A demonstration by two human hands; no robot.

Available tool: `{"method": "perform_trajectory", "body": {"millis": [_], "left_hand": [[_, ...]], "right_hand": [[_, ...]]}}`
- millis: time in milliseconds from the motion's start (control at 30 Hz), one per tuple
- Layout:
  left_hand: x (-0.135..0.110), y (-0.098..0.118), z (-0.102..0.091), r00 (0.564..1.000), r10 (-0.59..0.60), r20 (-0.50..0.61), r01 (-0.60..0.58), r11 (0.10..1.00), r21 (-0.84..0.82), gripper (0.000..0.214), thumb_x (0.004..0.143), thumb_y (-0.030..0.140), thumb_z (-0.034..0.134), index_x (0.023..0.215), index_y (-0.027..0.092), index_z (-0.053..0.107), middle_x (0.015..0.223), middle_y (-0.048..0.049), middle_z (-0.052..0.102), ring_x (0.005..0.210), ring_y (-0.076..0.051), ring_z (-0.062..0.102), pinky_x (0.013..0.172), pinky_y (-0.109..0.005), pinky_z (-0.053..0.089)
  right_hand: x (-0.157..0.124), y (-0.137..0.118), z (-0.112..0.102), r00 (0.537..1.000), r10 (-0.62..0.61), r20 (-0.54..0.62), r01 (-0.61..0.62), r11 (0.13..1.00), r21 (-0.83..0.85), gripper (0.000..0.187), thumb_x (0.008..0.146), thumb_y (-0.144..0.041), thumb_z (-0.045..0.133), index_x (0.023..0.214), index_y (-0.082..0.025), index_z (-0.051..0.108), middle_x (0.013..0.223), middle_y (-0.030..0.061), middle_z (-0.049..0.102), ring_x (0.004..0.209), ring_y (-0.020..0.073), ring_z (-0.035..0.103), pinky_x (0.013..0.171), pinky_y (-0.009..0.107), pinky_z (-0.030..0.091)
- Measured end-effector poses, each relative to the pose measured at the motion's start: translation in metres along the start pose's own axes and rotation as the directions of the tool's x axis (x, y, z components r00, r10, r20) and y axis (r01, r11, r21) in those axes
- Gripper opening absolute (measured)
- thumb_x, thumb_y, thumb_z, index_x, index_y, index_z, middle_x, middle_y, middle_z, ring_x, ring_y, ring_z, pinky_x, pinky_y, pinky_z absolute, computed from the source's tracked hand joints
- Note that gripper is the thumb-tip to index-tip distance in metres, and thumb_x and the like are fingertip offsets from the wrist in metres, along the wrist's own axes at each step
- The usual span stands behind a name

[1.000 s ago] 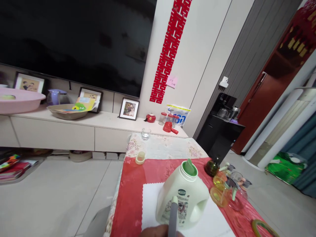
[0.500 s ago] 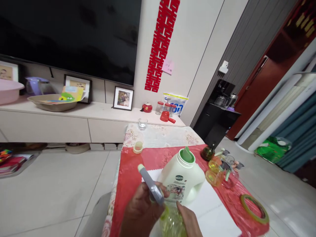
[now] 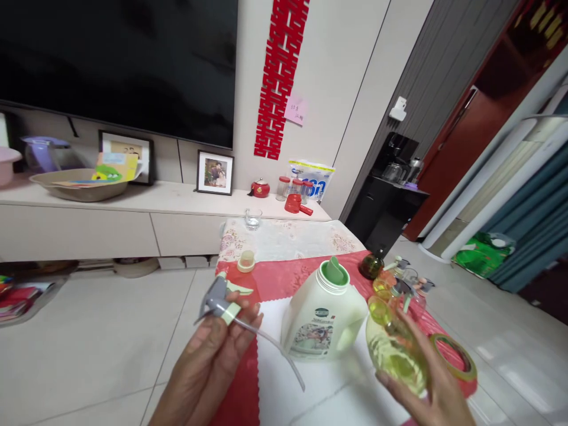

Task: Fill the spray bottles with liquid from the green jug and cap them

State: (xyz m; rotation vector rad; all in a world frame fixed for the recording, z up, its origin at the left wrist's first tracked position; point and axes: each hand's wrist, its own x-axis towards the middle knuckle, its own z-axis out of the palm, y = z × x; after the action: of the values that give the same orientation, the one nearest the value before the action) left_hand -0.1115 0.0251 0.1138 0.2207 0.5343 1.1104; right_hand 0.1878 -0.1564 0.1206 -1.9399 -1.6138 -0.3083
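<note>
My left hand [image 3: 213, 355] is closed on a grey and pale green spray nozzle [image 3: 220, 302] whose thin dip tube [image 3: 279, 352] curves down to the right, free of any bottle. Off to the right, my right hand [image 3: 432, 384] grips a yellow-green transparent bottle [image 3: 393, 349] with its neck open and tilted up to the left. Between the two hands stands a white detergent jug [image 3: 322, 316] with a green spout, on a white sheet [image 3: 310, 390] over the red tablecloth [image 3: 284, 281].
Several small coloured spray bottles [image 3: 399, 284] and a dark round bottle [image 3: 370, 266] stand right of the jug. A tape roll [image 3: 457, 355] lies at the table's right edge. A yellow cap [image 3: 246, 261] and a glass [image 3: 252, 219] sit further back. Behind is a TV cabinet [image 3: 133, 219].
The nozzle has come off the yellow-green bottle: my left hand carried it left with the tube trailing, and my right hand moved the bottle to the right.
</note>
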Motion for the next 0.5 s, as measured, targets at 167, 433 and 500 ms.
{"method": "perform_trajectory", "body": {"millis": [167, 433, 500], "left_hand": [[-0.01, -0.027, -0.019, 0.98, -0.125, 0.153, 0.1, 0.982, 0.159, 0.046, 0.07, 0.035, 0.089, 0.11, 0.021, 0.073, 0.104, -0.0067, 0.074, 0.096, -0.024, 0.073, 0.092, -0.036, 0.061], [-0.012, -0.03, -0.028, 0.978, -0.162, 0.131, 0.116, 0.946, 0.304, 0.051, 0.062, 0.043, 0.092, 0.106, 0.023, 0.076, 0.102, -0.0081, 0.07, 0.084, -0.02, 0.068, 0.074, -0.031, 0.055], [-0.011, -0.03, -0.032, 0.976, -0.172, 0.133, 0.122, 0.94, 0.318, 0.051, 0.063, 0.042, 0.092, 0.107, 0.022, 0.076, 0.101, -0.0094, 0.071, 0.084, -0.021, 0.068, 0.074, -0.032, 0.054]], "right_hand": [[0.073, -0.015, -0.037, 0.98, -0.193, -0.039, 0.184, 0.967, -0.176, 0.072, 0.094, -0.051, 0.058, 0.156, -0.026, 0.031, 0.144, 0.0108, 0.051, 0.127, 0.031, 0.054, 0.097, 0.046, 0.055], [0.122, -0.022, -0.057, 0.919, -0.378, 0.115, 0.393, 0.854, -0.342, 0.069, 0.093, -0.036, 0.056, 0.156, -0.023, 0.03, 0.135, 0.0143, 0.049, 0.117, 0.0277, 0.053, 0.091, 0.042, 0.052], [0.128, -0.023, -0.059, 0.894, -0.42, 0.153, 0.446, 0.815, -0.37, 0.067, 0.093, -0.031, 0.054, 0.155, -0.022, 0.031, 0.133, 0.0153, 0.049, 0.115, 0.0281, 0.052, 0.092, 0.043, 0.051]]}}
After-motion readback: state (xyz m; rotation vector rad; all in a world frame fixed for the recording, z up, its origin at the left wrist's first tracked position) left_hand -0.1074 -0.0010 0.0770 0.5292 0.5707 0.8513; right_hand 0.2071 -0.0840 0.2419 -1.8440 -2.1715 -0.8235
